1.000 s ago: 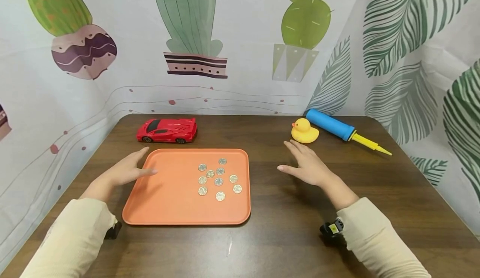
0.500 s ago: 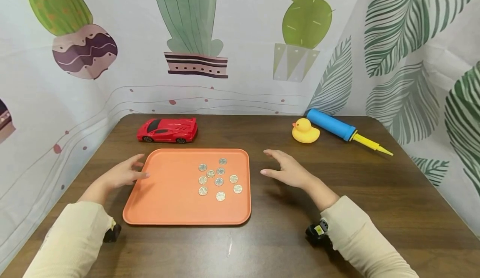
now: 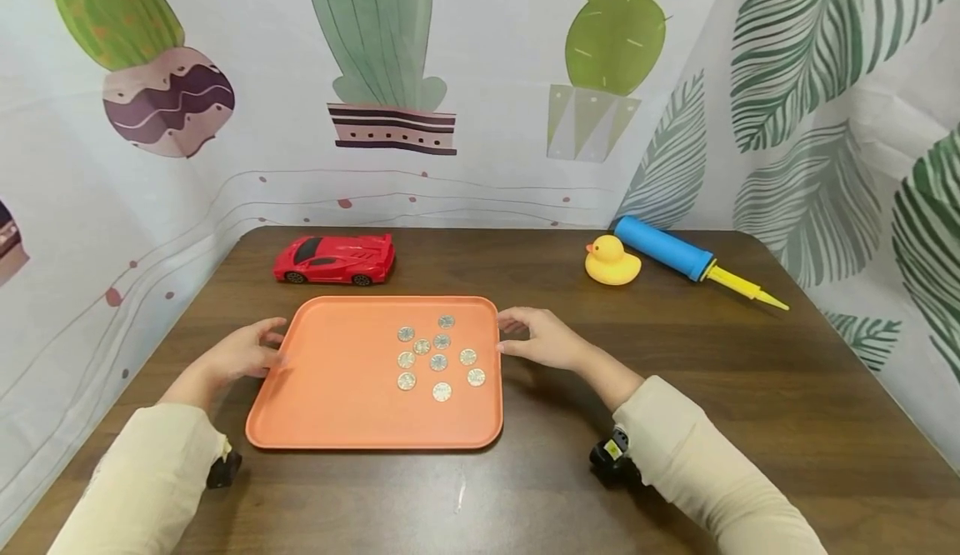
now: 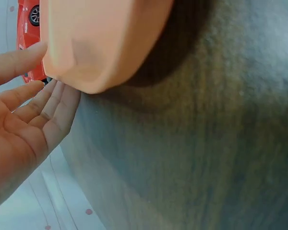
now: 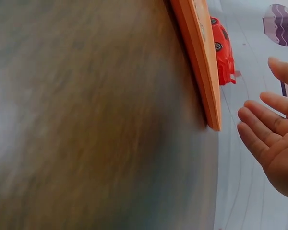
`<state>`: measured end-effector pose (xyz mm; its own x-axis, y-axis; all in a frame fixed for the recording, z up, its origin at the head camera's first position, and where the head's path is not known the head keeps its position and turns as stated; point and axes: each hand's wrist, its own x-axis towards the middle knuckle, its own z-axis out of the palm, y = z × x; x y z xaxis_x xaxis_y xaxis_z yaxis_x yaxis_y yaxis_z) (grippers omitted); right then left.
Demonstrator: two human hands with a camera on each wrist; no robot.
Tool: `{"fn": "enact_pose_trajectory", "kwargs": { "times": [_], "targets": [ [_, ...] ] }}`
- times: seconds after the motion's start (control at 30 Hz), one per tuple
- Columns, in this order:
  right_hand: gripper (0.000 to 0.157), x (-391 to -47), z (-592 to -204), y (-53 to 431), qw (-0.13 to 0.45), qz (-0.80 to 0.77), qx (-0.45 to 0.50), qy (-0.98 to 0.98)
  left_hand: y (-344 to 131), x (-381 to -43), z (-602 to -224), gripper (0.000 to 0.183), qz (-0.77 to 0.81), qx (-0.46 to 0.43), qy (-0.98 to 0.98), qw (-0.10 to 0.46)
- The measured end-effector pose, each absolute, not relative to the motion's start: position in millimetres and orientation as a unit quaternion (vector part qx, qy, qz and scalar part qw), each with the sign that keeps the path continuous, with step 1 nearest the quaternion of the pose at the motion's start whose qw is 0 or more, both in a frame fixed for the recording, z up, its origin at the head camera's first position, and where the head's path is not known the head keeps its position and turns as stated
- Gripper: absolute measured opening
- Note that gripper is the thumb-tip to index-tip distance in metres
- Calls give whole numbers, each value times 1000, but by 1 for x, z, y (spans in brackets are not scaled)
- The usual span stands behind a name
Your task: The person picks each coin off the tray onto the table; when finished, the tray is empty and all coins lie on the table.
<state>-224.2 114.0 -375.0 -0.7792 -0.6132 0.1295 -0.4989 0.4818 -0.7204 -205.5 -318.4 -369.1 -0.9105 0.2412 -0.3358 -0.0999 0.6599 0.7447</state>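
An orange tray (image 3: 337,397) lies flat on the wooden table, with several coins (image 3: 438,362) scattered over its right half. My left hand (image 3: 242,353) is at the tray's left rim. In the left wrist view, its thumb is at the rim and its nearly straight fingers (image 4: 53,108) are beside the tray's outer side; whether they touch is unclear. At the tray's right side is my right hand (image 3: 546,340), its fingertips close to the rim. The right wrist view shows that palm (image 5: 283,153) with loosely extended fingers, holding nothing, and a gap before the tray (image 5: 201,67).
A red toy car (image 3: 333,260) stands behind the tray. Towards the back right sit a yellow rubber duck (image 3: 612,262) and a blue hand pump (image 3: 663,248) with a yellow nozzle. A printed cloth (image 3: 495,63) hangs behind the table (image 3: 675,322).
My right hand has moved left, from near the duck to the tray's right rim. My left hand has drawn slightly back, to the left rim. Tray and coins stay in place.
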Motion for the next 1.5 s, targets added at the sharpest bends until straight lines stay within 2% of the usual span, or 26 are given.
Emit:
{"fn": "enact_pose_trajectory", "kwargs": {
  "times": [0.33, 0.67, 1.03, 1.5],
  "targets": [
    [32, -230, -377, 88, 103, -365, -368, 849, -326, -202, -376, 64, 475, 26, 852, 219],
    [24, -235, -377, 72, 110, -308, -388, 862, -333, -202, -377, 69, 521, 25, 822, 229],
    [15, -241, -379, 62, 154, -281, -396, 861, -338, -201, -379, 70, 543, 17, 805, 239],
    [8, -239, -382, 57, 115, -207, -384, 892, -337, -203, -381, 69, 540, 17, 808, 236]
  ]
}}
